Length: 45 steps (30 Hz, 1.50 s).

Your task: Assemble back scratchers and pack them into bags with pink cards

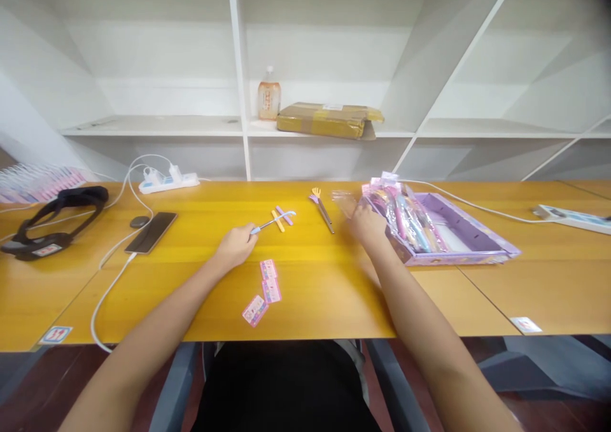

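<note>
My left hand point(236, 246) is closed around the pale blue handle of a thin metal back scratcher point(270, 222), which points right above the table. Beneath its tip lie a yellow stick point(277, 221) and a purple stick point(285, 216), crossing on the table. Clear plastic wrapping point(342, 200) is pinched in my right hand point(367, 224), at the left side of a purple box point(482, 254). In that box are several wrapped colourful pieces point(410, 222). Between my hands, two dark-stemmed back scratchers point(326, 217) with yellow and purple claw ends lie together. Pink printed cards point(270, 289) rest nearer me.
On the left are a phone point(151, 233) with a white cable, a black headset point(55, 222) and a power strip point(169, 182). Another power strip point(575, 218) lies far right. A bottle point(269, 96) and a taped carton point(327, 119) stand on the shelf behind.
</note>
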Available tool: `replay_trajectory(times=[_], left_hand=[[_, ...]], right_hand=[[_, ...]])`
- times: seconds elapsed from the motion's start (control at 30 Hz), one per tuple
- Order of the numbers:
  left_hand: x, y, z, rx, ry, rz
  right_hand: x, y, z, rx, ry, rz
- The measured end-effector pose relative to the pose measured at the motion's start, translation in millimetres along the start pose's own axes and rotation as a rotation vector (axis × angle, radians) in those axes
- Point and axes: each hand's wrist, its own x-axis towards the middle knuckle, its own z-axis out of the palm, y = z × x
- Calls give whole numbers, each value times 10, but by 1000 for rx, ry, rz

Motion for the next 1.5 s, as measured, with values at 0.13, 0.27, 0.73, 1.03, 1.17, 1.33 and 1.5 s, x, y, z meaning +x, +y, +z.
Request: replay_trajectory(times=[0.13,0.27,0.73,1.03,1.17,1.33,1.5], left_hand=[[10,-105,228,-260,25,67],[33,-101,327,-383,61,94],[-97,156,409,-1032,-208,-4],[-249,377,430,-1266,-232,-44],[-248,372,361,-1280,-194,-34],[-236,335,338,-1076,-134,142],[-256,328,357,-841,-196,276]], right_hand=[[92,193,83,22,-31,56],[152,253,103,68,-46,78],[-361,-474,125,426,717,-700],[-827,-773,120,525,672,-1341],[-797,-748,129,898,546,-1000],[-740,-840,202,1405,-70,-634],[-839,-985,258,1700,-597,-691]])
